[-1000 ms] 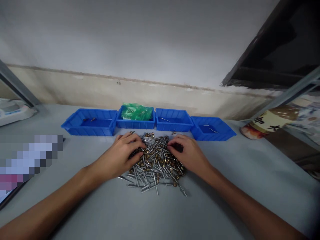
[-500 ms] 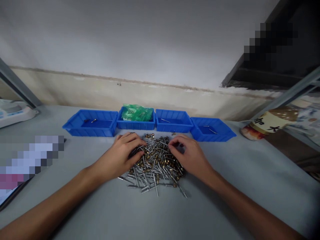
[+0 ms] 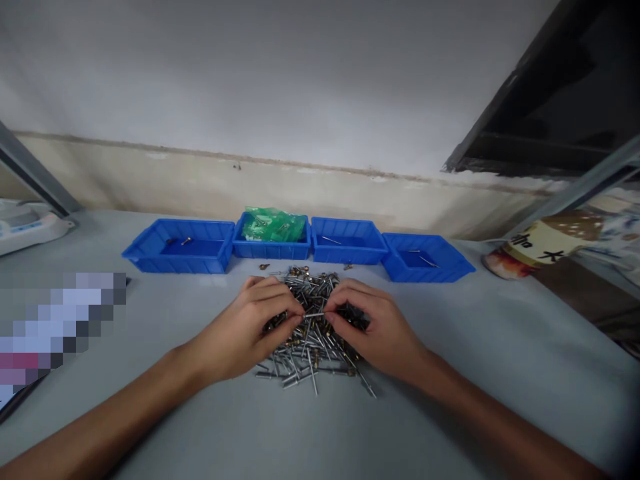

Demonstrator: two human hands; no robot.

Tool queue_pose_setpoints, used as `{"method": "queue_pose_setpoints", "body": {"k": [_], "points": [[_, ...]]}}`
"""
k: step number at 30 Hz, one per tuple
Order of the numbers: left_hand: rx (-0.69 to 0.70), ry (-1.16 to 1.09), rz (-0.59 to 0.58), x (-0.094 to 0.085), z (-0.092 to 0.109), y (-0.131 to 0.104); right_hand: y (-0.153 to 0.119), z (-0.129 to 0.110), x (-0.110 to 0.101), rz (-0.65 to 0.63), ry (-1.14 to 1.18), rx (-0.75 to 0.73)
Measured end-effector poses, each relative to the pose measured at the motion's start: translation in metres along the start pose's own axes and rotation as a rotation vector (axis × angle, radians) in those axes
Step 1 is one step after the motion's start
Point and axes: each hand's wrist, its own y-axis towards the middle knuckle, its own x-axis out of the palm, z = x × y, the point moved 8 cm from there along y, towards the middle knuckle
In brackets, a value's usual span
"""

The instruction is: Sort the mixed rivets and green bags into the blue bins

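Observation:
A heap of silver blind rivets and small brass-coloured metal parts (image 3: 313, 347) lies on the grey table between my hands. Above the heap a thin silver blind rivet (image 3: 315, 315) spans the gap between my fingertips. My left hand (image 3: 257, 323) is closed, thumb and index finger pinching the rivet's left end. From the other side my right hand (image 3: 377, 323) pinches its right end, so the two tips are partly covered. Both hands also hide the sides of the heap.
Behind the heap stand four blue bins: a left bin (image 3: 200, 265) with small parts, one holding a green plastic bag (image 3: 273, 225), and two right ones (image 3: 347, 255) with a few thin pieces. A labelled container (image 3: 545, 247) stands right; a pixelated flat object (image 3: 65, 320) lies left.
Both hands have come closer together over the heap, and a rivet is now pinched between them. A small brass-coloured part behind my left hand has come into view.

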Motion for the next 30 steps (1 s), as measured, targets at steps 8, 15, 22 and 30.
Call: {"method": "queue_pose_setpoints", "body": {"k": [8, 15, 22, 30], "points": [[0.010, -0.014, -0.014, -0.003, 0.006, 0.000, -0.003, -0.006, -0.002, 0.019, 0.039, -0.046], [0.017, -0.031, 0.067, -0.008, 0.012, 0.000, -0.002, -0.009, 0.001, 0.030, 0.095, -0.005], [0.045, 0.007, 0.163, -0.016, 0.013, 0.001, -0.001, -0.010, 0.005, -0.032, 0.110, 0.004], [0.009, 0.049, 0.087, -0.007, 0.008, 0.002, -0.001, -0.009, 0.003, 0.006, 0.071, 0.004]]}}
